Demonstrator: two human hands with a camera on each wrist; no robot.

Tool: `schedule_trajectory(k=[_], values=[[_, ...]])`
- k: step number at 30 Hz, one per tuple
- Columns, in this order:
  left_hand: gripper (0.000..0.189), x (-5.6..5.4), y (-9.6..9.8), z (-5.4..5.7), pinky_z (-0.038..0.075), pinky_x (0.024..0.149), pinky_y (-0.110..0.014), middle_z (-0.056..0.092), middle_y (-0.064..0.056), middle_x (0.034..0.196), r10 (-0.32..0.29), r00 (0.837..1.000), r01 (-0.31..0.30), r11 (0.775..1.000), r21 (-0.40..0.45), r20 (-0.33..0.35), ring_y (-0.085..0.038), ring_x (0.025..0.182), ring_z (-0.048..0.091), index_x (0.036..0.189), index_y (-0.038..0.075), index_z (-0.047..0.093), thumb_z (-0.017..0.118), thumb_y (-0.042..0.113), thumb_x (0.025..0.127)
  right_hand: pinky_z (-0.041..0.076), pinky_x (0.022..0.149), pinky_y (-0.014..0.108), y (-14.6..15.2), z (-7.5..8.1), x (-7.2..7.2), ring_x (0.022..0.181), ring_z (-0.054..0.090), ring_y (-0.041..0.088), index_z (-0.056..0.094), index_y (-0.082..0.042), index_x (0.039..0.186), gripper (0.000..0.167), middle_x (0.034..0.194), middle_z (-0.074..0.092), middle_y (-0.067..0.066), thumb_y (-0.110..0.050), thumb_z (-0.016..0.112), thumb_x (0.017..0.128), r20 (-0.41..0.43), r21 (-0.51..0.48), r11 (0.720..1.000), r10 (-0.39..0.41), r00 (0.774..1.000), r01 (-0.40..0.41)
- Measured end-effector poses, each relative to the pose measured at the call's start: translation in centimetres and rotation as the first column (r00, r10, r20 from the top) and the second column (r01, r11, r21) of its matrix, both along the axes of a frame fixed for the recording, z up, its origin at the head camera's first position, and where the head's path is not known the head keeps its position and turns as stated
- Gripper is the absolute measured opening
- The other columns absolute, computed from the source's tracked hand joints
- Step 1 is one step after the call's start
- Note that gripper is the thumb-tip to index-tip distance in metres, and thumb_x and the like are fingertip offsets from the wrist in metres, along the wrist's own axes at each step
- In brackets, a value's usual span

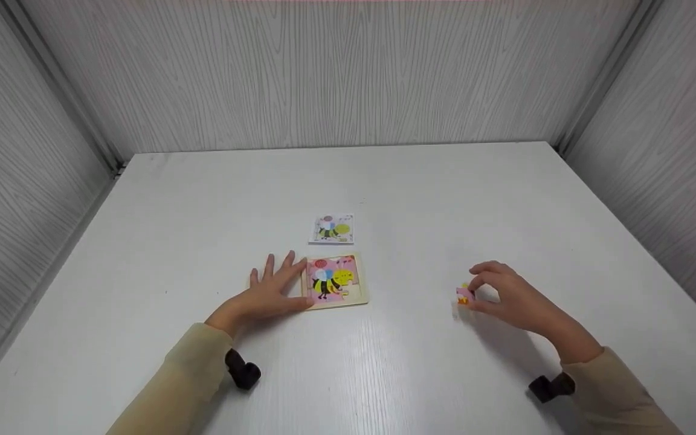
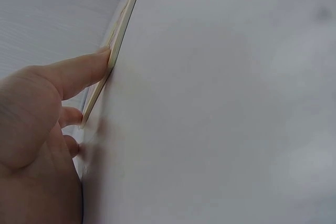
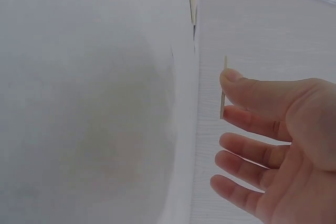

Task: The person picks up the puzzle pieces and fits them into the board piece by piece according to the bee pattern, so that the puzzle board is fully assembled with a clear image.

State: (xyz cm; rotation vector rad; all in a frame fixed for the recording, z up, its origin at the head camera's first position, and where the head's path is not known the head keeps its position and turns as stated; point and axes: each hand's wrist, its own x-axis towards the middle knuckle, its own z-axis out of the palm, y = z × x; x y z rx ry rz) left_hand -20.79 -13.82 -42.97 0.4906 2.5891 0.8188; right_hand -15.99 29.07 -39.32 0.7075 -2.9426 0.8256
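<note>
A wooden jigsaw puzzle (image 1: 328,281) with a bee picture lies in its pale frame on the table; a gap at its lower right bares the wood. My left hand (image 1: 269,294) rests at the frame's left side with fingers spread, thumb and forefinger touching its border. In the left wrist view the thumb lies on the edge of the frame (image 2: 122,31). To the right, my right hand (image 1: 514,299) pinches a small pink and yellow puzzle piece (image 1: 464,295) between thumb and forefinger. Seen edge-on in the right wrist view, the piece (image 3: 222,103) is thin and held above the table.
Behind the puzzle lies a square card (image 1: 332,229) with the same bee picture. The white table (image 1: 408,374) runs back to a grey wood-grain panel (image 1: 348,78), with similar panels at both sides. Each sleeve carries a black wrist device (image 1: 243,370).
</note>
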Motion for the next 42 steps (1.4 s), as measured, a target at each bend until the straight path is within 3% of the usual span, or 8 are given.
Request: schedule_trajectory(k=[15, 42], values=[[0.084, 0.1, -0.1, 0.0, -0.018, 0.102, -0.057, -0.005, -0.009, 0.155, -0.012, 1.0, 0.012, 1.0, 0.014, -0.016, -0.034, 0.136, -0.022, 0.15, 0.018, 0.018, 0.059, 0.051, 0.084, 0.041, 0.093, 0.046, -3.2, 0.5, -1.2, 0.118, 0.045, 0.032, 0.064, -0.011, 0.091, 0.014, 0.123, 0.052, 0.015, -0.016, 0.072, 0.082, -0.011, -0.052, 0.996, 0.066, 0.998, -0.066], [0.084, -0.1, -0.1, -0.1, -0.018, 0.102, -0.056, -0.006, -0.006, 0.156, -0.008, 1.0, 0.008, 1.0, 0.021, -0.006, -0.032, 0.136, -0.023, 0.15, 0.021, 0.016, 0.059, 0.051, 0.084, 0.041, 0.095, 0.043, -8.6, 1.2, -3.0, 0.117, 0.047, 0.027, 0.063, -0.011, 0.091, 0.014, 0.121, 0.053, 0.01, -0.017, 0.072, 0.082, -0.043, -0.083, 0.98, 0.18, 0.983, -0.183]])
